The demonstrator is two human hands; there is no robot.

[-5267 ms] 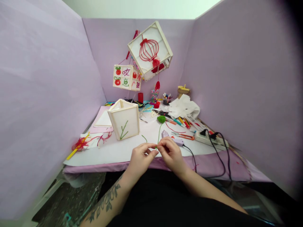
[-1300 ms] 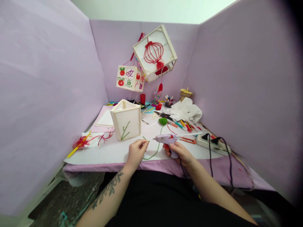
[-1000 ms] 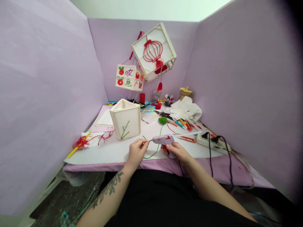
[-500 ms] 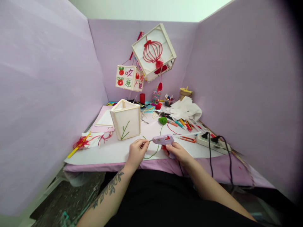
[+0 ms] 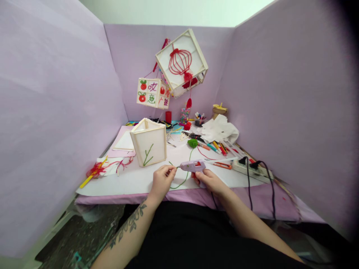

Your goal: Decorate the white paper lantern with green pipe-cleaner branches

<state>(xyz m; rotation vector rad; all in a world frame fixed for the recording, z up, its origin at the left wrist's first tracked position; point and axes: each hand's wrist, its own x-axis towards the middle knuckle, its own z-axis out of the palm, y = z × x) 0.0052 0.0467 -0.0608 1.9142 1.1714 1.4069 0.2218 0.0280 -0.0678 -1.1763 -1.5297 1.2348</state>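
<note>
My right hand (image 5: 209, 179) is wrapped round the grip of a lilac hot glue gun (image 5: 192, 166), whose nozzle points left. A white glue stick (image 5: 221, 160) sticks out of its back. Close to the nozzle tip, my left hand (image 5: 164, 177) pinches the end of a green yarn (image 5: 185, 181); the fingers partly hide it. The yarn loops over the white table sheet and leads up to a green yarn ball (image 5: 192, 143). Just behind my left hand stands a three-sided lantern frame (image 5: 148, 142) with white panels, its front bearing a green branch shape.
At the right edge lies a power strip (image 5: 254, 170) with black cables. Markers (image 5: 220, 147), scissors (image 5: 223, 164) and crumpled white paper (image 5: 220, 129) lie behind the glue gun. Red yarn scraps (image 5: 97, 169) are at the left. A box lantern (image 5: 182, 61) and a smaller one (image 5: 153, 92) hang above.
Almost nothing differs. Both hands, the glue gun and the yarn keep their places; the view has only shifted very slightly.
</note>
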